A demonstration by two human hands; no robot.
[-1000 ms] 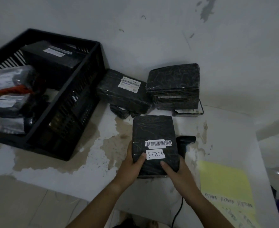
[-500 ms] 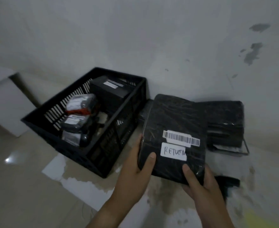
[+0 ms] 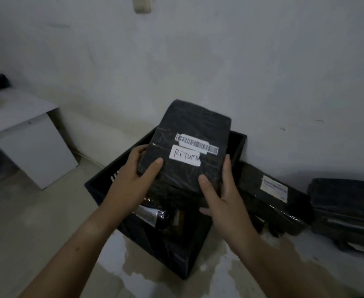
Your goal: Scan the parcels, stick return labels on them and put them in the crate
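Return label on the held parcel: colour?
White, with dark handwriting; return label shows clearly in the head view.

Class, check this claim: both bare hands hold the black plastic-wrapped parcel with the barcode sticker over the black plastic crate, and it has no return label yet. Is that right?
Not quite. The head view shows a white handwritten return label already stuck just below the barcode sticker. The rest holds: the left hand and right hand hold the black plastic-wrapped parcel over the black plastic crate.

Left hand (image 3: pixel 131 179) and right hand (image 3: pixel 221 196) both outstretched, fingers (image 3: pixel 155 166) curled closed, thumbs on top
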